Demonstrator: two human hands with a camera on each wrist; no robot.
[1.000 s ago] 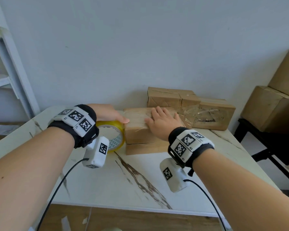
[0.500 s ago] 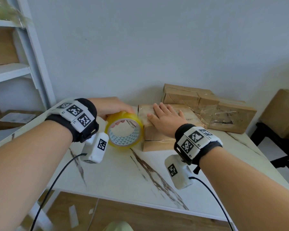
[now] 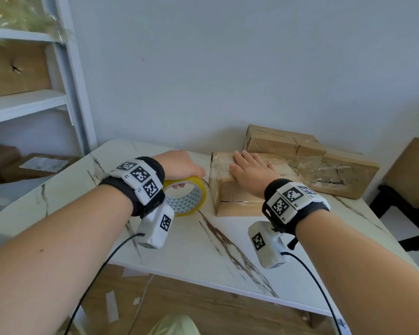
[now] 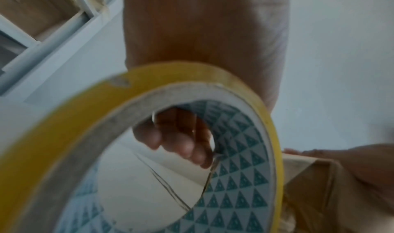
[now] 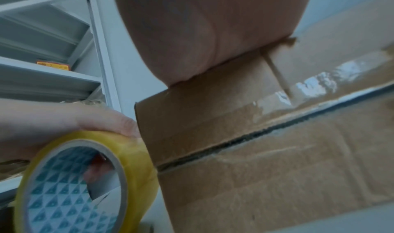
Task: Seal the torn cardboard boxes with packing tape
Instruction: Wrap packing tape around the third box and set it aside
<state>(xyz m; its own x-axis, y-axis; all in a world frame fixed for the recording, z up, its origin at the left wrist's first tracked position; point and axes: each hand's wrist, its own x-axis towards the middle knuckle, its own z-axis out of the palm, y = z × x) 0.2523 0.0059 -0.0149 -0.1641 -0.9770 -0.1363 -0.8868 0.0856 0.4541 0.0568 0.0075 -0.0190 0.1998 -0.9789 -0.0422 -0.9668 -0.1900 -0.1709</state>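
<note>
My left hand (image 3: 182,168) grips a yellow roll of packing tape (image 3: 188,199), thumb over the rim and fingers (image 4: 183,144) curled through the core. The roll (image 5: 83,182) stands on edge just left of a flat cardboard box (image 3: 240,197) on the marble table (image 3: 203,247). A dark slit runs along the box's near side (image 5: 245,142), with glossy tape across its top and side. My right hand (image 3: 249,172) lies flat on the box's top, fingers straight and pointing away from me. In the right wrist view only the palm's heel (image 5: 192,34) shows.
Two more taped cardboard boxes (image 3: 283,143) (image 3: 344,175) sit against the wall behind. A white shelf unit (image 3: 65,76) with boxes stands at the left. Larger cartons (image 3: 411,170) rest on a black stand at the right. Paper scraps lie on the wooden floor (image 3: 111,305).
My left hand has drawn the tape roll leftward off the box's corner and down beside it. My right hand stays flat on the box. My head has turned left.
</note>
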